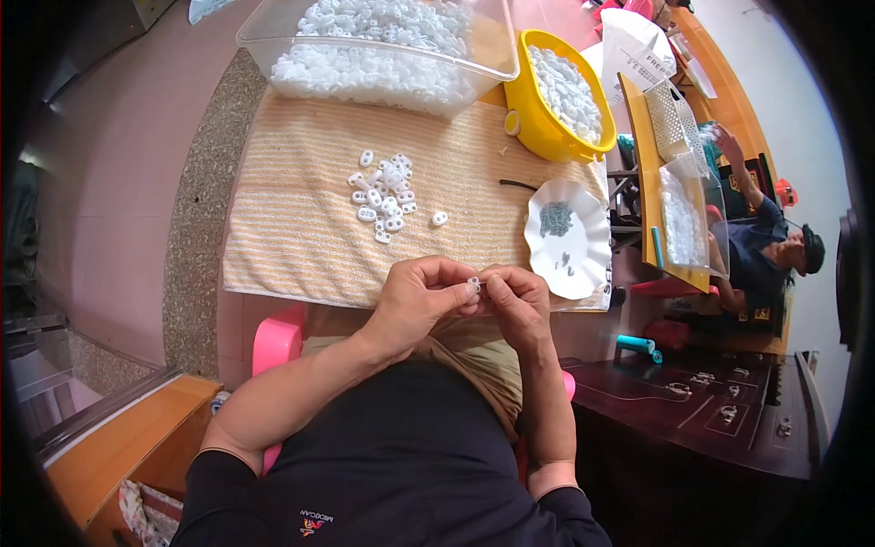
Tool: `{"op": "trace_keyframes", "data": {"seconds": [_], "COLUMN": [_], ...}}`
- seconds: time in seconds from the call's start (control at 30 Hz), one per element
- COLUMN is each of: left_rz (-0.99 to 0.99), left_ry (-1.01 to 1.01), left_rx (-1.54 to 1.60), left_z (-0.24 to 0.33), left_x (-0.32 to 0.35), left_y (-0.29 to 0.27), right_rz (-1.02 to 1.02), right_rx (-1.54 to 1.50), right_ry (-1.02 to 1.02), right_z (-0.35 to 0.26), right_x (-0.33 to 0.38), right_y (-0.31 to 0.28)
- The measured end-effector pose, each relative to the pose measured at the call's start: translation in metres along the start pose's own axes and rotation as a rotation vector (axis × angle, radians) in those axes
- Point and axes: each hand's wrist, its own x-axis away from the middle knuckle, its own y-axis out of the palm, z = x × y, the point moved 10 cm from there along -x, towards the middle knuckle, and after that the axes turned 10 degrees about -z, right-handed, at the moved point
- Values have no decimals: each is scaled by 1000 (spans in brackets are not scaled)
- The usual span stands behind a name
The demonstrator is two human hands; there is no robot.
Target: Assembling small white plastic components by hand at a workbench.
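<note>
Close to the towel's near edge, my left hand [417,296] pinches a small white plastic piece [474,283] with holes in it between thumb and fingertips. My right hand [518,305] meets it there, thumb and fingers closed against the piece's right side; whatever they hold is hidden. Beyond my hands, a loose pile of similar white two-hole pieces [385,196] lies on the striped towel [301,201]. One single piece [439,219] sits apart to its right. The white scalloped plate [583,246], right of my right hand, carries a heap of tiny dark grey parts [556,219].
A clear plastic tub [497,55] full of white pieces stands at the far edge. Beside it is a yellow basket [524,109] of white parts. A thin black stick [518,184] lies near the plate. Another person [766,237] works at a side table on the right.
</note>
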Motion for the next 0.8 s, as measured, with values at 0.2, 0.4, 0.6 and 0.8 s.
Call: {"op": "trace_keyframes", "data": {"seconds": [0.2,0.4,0.6,0.8], "left_rz": [12,18,19,-2], "left_ry": [-17,-6,-10,-9], "left_rx": [15,21,-1,-13], "left_z": [0,-1,1,2], "left_x": [0,0,1,1], "left_y": [0,-2,0,2], "right_rz": [10,51,41,33], "right_rx": [-12,13,19,-4], "right_ry": [-1,-2,-23,-25], "right_z": [2,6,4,1], "right_x": [0,1,0,-1], "right_y": [-3,-8,-6,0]}}
